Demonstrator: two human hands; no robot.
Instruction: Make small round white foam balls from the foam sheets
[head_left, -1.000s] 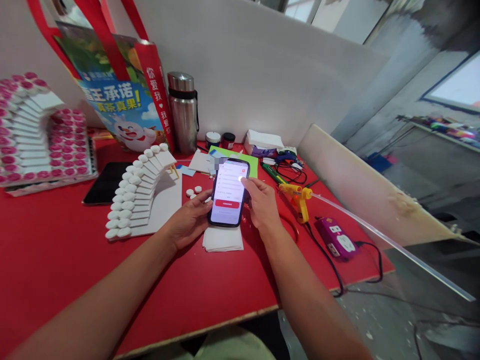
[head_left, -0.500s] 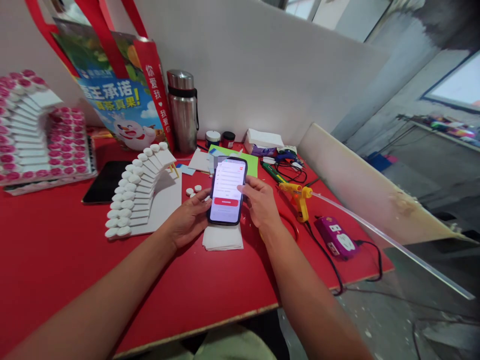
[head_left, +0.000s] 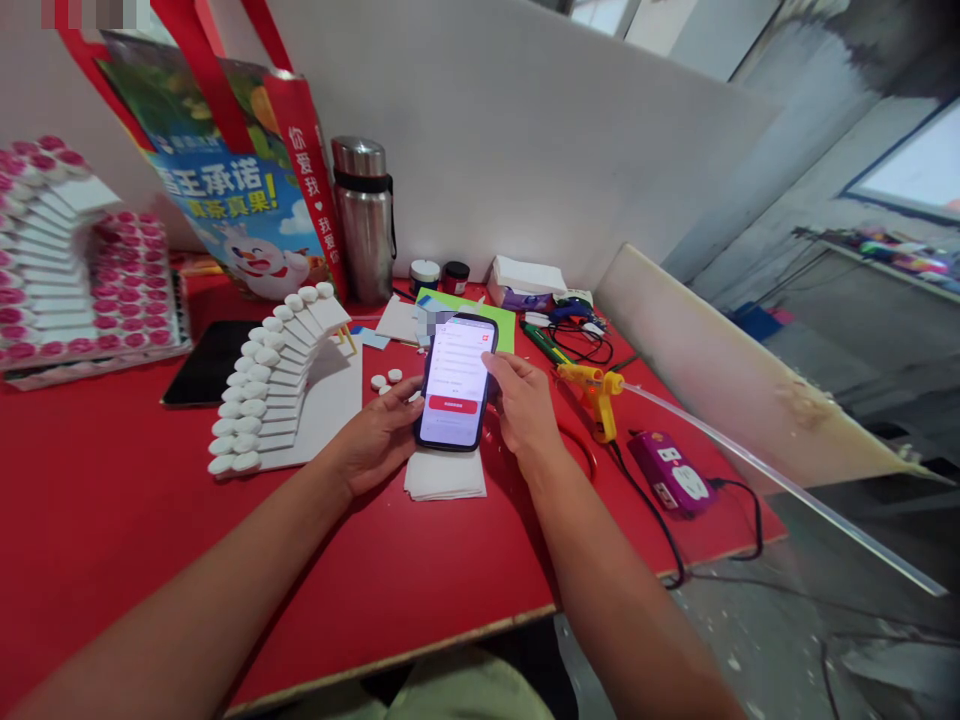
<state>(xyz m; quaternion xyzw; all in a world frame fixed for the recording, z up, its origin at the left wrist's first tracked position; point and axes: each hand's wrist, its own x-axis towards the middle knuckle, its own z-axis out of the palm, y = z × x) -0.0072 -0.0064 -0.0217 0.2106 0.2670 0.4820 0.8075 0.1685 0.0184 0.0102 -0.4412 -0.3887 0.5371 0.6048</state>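
A smartphone (head_left: 456, 385) with a lit white screen and a red button is held upright over the red table (head_left: 112, 500). My left hand (head_left: 375, 440) grips its left edge from below. My right hand (head_left: 525, 405) holds the right edge, with the thumb resting on the screen's right side. Just beneath the phone lies a small stack of white sheets (head_left: 444, 476).
A white stepped model with round caps (head_left: 281, 375) stands left of the phone, a pink-capped one (head_left: 75, 260) further left. A dark tablet (head_left: 206, 365), printed bag (head_left: 240, 200), steel flask (head_left: 365, 220), yellow glue gun (head_left: 592, 395) and purple power strip (head_left: 671, 475) surround them.
My right thumb moved slightly on the screen, down and then back up its right side. The phone and left hand stayed nearly still.
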